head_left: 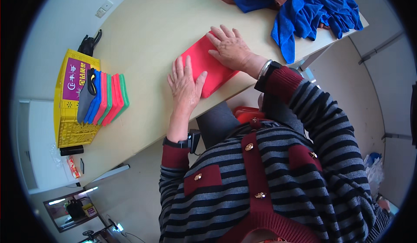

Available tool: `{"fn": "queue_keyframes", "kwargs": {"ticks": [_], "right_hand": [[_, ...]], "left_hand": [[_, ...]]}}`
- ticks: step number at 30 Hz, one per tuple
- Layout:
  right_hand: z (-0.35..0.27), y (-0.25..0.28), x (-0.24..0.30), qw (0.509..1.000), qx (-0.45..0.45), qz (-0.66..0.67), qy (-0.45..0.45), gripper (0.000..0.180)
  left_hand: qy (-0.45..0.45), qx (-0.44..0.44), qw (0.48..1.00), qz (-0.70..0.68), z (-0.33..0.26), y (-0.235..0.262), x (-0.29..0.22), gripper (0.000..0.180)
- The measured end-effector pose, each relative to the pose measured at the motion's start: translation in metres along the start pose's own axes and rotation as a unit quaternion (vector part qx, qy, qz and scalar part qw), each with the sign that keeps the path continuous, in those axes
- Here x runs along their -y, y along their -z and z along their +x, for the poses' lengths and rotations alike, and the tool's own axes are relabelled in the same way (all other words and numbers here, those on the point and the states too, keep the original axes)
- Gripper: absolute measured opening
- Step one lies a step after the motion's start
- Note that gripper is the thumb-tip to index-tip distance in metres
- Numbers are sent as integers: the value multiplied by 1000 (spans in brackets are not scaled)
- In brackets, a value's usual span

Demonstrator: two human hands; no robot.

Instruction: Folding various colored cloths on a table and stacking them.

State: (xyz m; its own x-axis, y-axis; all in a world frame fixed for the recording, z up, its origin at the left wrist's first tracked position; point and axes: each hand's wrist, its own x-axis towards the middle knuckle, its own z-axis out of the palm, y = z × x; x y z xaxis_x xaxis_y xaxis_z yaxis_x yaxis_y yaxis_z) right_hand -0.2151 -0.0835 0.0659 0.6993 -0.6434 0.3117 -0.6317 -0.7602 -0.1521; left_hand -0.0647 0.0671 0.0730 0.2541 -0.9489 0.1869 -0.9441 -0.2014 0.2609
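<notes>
A red cloth [204, 65], folded into a flat rectangle, lies near the front edge of the table. My left hand [184, 84] rests on its left side, fingers stretched out and thumb apart. On its far right part lies my right hand [230, 47], palm down with the fingers spread. Neither hand grips the cloth; both press flat on it. To the left, a row of folded cloths [114, 97] in red, green, blue and grey stands on edge against a yellow crate.
The yellow plastic crate [65, 117] stands at the table's left end, with a black object [89, 43] behind it. A loose heap of blue, brown and green cloths [317, 8] covers the far right, hanging slightly over the edge. The pale table [147, 113] ends close before me.
</notes>
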Motion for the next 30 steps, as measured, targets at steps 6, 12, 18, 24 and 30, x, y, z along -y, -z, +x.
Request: {"fn": "queue_keyframes", "kwargs": {"ticks": [6,12,18,24,30], "right_hand": [[-15,-8,9,996,45,54,56,57],[-18,-15,-4,994,-6,110,9,58],[-23,-21,2,992,-10,117,-42,60],[-33,-32,-3,985,-42,165,-36,58],[-56,-34,-12,962,-85,259,-20,52]], "left_hand": [[-4,33,998,53,4,-28,0,80],[86,-109,989,-47,-10,0,4,71],[244,-90,932,-252,-2,7,1,51],[301,18,677,-671,5,2,6,44],[287,6,639,-714,4,63,56,37]]}}
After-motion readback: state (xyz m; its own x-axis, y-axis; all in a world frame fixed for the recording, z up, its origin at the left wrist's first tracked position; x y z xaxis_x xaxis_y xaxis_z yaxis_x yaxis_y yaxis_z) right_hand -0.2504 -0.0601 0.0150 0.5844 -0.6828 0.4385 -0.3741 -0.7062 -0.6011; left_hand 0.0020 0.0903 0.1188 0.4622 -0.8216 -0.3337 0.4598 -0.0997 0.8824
